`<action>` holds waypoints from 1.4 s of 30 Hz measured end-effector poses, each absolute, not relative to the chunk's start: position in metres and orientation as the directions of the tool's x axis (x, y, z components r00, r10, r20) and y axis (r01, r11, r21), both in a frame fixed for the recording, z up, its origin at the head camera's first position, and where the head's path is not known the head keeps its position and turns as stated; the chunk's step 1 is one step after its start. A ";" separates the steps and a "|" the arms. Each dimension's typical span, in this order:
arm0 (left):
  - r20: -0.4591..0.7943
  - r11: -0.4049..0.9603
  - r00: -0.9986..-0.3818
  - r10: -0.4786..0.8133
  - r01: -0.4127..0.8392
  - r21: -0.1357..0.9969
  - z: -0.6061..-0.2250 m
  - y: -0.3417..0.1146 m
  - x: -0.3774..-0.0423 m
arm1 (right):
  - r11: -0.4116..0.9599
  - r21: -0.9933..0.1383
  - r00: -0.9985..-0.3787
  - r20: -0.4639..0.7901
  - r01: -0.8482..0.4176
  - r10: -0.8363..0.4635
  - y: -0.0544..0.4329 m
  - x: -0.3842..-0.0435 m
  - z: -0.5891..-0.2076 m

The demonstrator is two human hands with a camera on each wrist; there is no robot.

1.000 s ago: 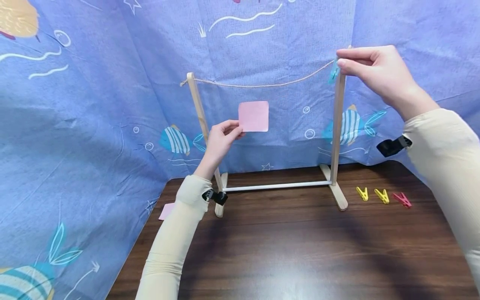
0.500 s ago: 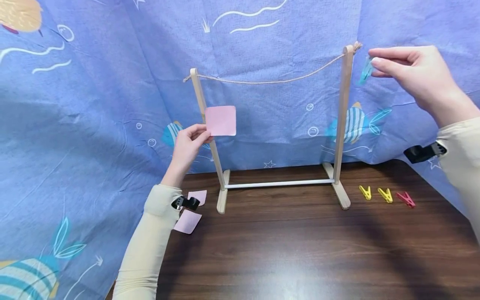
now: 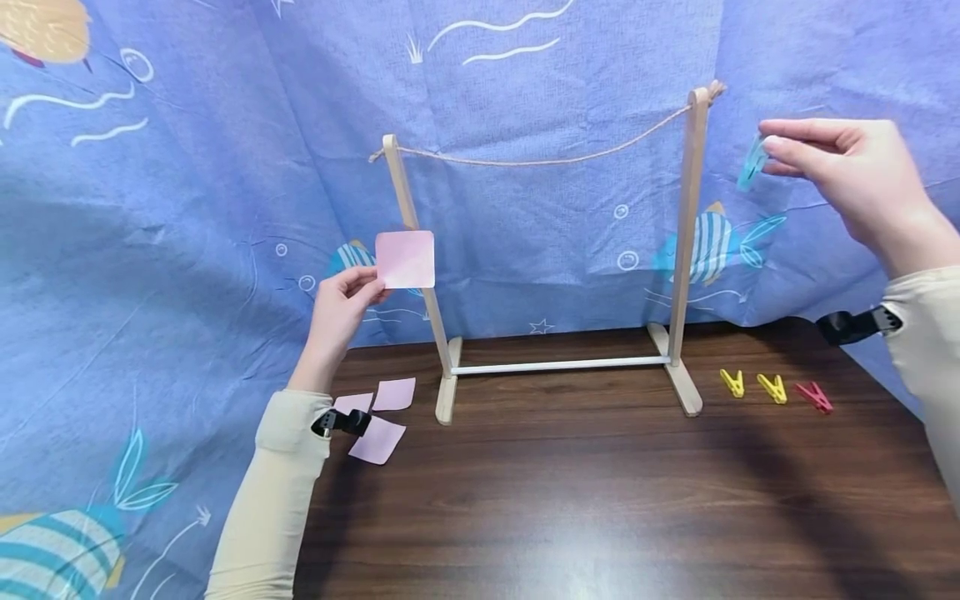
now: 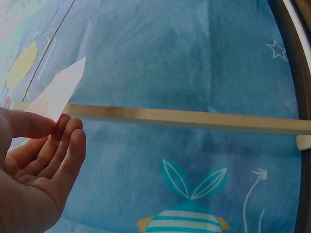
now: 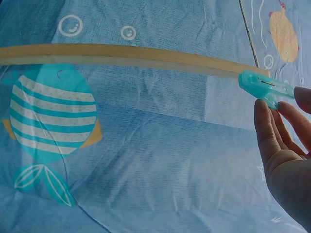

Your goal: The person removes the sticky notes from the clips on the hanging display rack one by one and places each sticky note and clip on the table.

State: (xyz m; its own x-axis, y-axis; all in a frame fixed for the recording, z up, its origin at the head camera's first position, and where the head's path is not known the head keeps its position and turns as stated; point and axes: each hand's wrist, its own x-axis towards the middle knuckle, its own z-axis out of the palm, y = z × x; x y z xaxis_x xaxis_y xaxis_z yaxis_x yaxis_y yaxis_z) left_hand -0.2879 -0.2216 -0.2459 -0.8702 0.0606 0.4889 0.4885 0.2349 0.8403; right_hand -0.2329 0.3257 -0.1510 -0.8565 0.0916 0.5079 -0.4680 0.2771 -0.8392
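A pink square of paper (image 3: 405, 260) is pinched at its lower left corner by my left hand (image 3: 339, 310), in front of the rack's left post. The left wrist view shows the paper (image 4: 60, 90) edge-on between thumb and fingers. My right hand (image 3: 862, 179) pinches a turquoise clothespin (image 3: 752, 162), its nose pointing down, to the right of the right post. In the right wrist view the clothespin (image 5: 265, 87) sits between thumb and fingertips. A twine line (image 3: 525, 162) sags between the two wooden posts, with nothing hanging on it.
Several pink paper squares (image 3: 378, 440) lie on the dark wooden table (image 3: 570, 492) at the left, partly behind the left wrist strap. Two yellow clothespins (image 3: 772, 388) and a red clothespin (image 3: 814, 397) lie to the right of the rack's foot (image 3: 684, 392). A patterned blue cloth hangs behind.
The left hand has carried the paper left and down, uncovering paper squares on the table. The right hand has moved the turquoise clothespin right, away from the post top, then slightly down.
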 end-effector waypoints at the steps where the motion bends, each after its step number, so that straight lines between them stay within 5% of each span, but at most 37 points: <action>1: 0.482 0.241 -0.874 0.062 0.482 0.842 -0.247 -0.223 -0.287 | 0.257 -0.841 -0.855 0.511 -0.476 0.091 0.326 -0.234 -0.153; 16: 0.430 0.315 -0.898 0.087 0.435 0.844 -0.282 -0.235 -0.281 | 0.290 -0.862 -0.886 0.456 -0.416 0.082 0.332 -0.231 -0.192; 42: 0.258 0.490 -0.962 0.090 0.268 0.829 -0.347 -0.257 -0.270 | 0.591 -0.773 -0.928 0.357 -0.231 0.104 0.339 -0.218 -0.264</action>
State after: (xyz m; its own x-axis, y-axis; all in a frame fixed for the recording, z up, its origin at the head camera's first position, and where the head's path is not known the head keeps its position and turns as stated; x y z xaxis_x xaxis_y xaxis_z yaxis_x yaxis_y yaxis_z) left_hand -0.2700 -0.2568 -0.3469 -0.9619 0.0895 0.2582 0.2682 0.4904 0.8292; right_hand -0.2180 0.3395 -0.2638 -0.9285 0.1036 0.3566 -0.2308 0.5914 -0.7727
